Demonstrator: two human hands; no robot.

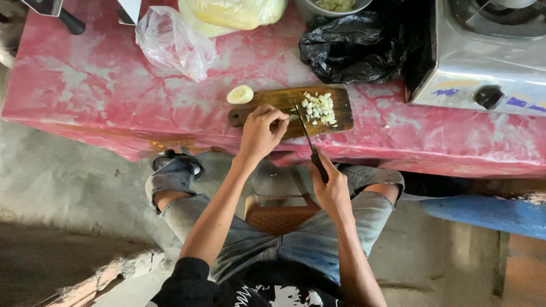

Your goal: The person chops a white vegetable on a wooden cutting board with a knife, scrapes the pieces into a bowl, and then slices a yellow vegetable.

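Left fingers: the left hand (260, 132) curls its fingertips down together on a small pale piece at the near edge of the wooden cutting board (267, 105); what they pinch is mostly hidden.
Right fingers: the right hand (331, 190) is wrapped tight around the dark handle of a knife (307, 138).
Blade axis: the knife runs from the right hand up and slightly left, its tip meeting the board just right of the left fingertips.
Chopped pile: pale diced pieces (319, 108) lie on the board's right half, just beyond and right of the blade tip; the left hand is nearer to them.
Uncut half: a pale rounded half (240, 94) rests at the board's left end, left of the left hand.
Surroundings: pink tablecloth (102, 85), black plastic bag (352, 48), clear bag (170, 42), gas stove (483, 62).
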